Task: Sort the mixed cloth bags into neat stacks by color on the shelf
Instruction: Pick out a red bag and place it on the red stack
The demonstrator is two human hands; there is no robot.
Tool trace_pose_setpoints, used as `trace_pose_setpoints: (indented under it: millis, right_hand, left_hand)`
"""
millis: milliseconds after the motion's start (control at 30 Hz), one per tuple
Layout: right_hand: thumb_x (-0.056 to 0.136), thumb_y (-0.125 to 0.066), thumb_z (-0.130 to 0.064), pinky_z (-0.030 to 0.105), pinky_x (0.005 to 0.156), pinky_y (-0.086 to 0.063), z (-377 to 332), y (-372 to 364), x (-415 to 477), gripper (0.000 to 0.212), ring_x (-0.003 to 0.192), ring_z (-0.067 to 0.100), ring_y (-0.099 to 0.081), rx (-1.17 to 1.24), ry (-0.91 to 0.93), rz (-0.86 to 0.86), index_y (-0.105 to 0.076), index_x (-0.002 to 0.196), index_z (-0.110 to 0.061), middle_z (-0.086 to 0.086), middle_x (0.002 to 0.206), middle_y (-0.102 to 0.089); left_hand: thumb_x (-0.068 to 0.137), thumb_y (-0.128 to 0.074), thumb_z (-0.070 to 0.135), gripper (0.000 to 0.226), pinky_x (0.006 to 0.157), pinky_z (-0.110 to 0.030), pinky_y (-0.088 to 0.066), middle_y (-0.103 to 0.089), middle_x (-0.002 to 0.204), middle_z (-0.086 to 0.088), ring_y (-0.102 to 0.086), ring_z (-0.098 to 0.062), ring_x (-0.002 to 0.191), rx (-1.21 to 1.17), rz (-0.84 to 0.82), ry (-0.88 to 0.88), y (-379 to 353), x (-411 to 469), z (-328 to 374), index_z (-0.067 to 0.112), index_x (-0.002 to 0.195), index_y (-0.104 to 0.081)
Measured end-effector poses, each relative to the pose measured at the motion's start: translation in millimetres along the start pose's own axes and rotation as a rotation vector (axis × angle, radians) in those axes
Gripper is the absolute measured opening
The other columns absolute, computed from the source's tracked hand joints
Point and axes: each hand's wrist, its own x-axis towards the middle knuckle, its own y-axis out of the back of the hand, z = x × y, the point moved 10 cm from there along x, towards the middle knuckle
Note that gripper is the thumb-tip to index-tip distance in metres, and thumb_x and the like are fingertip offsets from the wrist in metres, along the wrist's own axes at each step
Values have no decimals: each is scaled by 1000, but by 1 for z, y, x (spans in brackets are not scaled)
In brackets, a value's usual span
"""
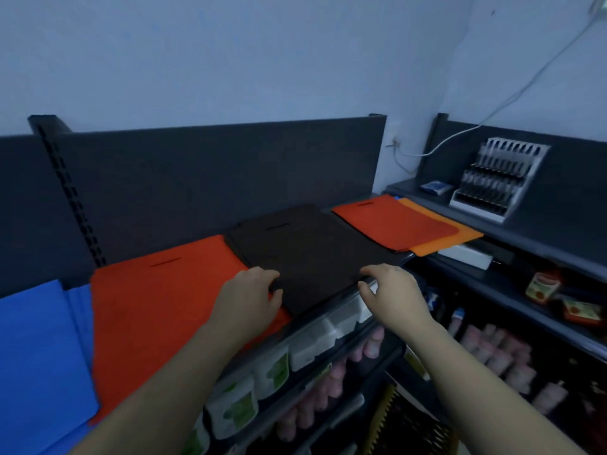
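The black bags (312,251), the red bags (157,310), the blue bags (36,349) and the orange bag (443,246) are matt, faintly fuzzy cloth, the shelf (213,172) looks like dark matt painted metal, the rack (499,178) shines silvery, and the pouches (236,408) below are glossy plastic.

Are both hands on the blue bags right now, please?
No, the left hand and right hand hold the dark brown bags' near edge.
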Motion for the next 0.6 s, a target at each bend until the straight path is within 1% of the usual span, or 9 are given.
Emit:
trace_pose_setpoints:
  millis: [200, 367, 433, 500, 600]
  right_hand:
    - [92, -53, -27, 36, 97, -44, 50, -8, 50, 35, 112, 22, -57, 1, -58, 20, -63, 124, -16, 2, 119, -66]
    - [91, -53, -27, 38, 92, -45, 83, -12, 97, 31, 105, 26, -59, -23, -106, 12, -65, 118, -17, 4, 111, -69]
    - [91, -53, -28, 38, 91, -45, 96, -14, 115, 30, 104, 26, -59, -39, -126, 10, -66, 115, -17, 4, 109, -69]
    - [93, -52, -30, 37, 94, -44, 110, -17, 133, 32, 107, 25, -59, -47, -143, 3, -65, 119, -17, 3, 112, -68]
    - [94, -51, -30, 36, 97, -43, 134, -27, 157, 33, 112, 25, -57, -44, -161, -27, -63, 122, -18, 4, 117, -66]
  left_hand:
    - [93, -48, 36, 40, 92, -36, -47, -60, 121, 0, -56, -23, 113, 31, -23, -62, -30, 73, 24, 24, 131, -55]
    - [94, -47, 37, 42, 93, -35, -45, -57, 127, 1, -53, -19, 117, 8, -58, -86, -47, 137, 40, 24, 134, -52]
    - [95, -47, 36, 41, 93, -35, -46, -57, 127, 1, -53, -18, 116, -17, -73, -100, -55, 159, 49, 23, 135, -51]
    - [96, -46, 34, 40, 91, -34, -47, -57, 126, 1, -54, -18, 114, -42, -82, -113, -65, 179, 58, 22, 134, -52]
    - [97, -46, 32, 39, 89, -29, -46, -57, 126, 1, -55, -16, 112, -92, -95, -118, -82, 204, 72, 21, 134, -52]
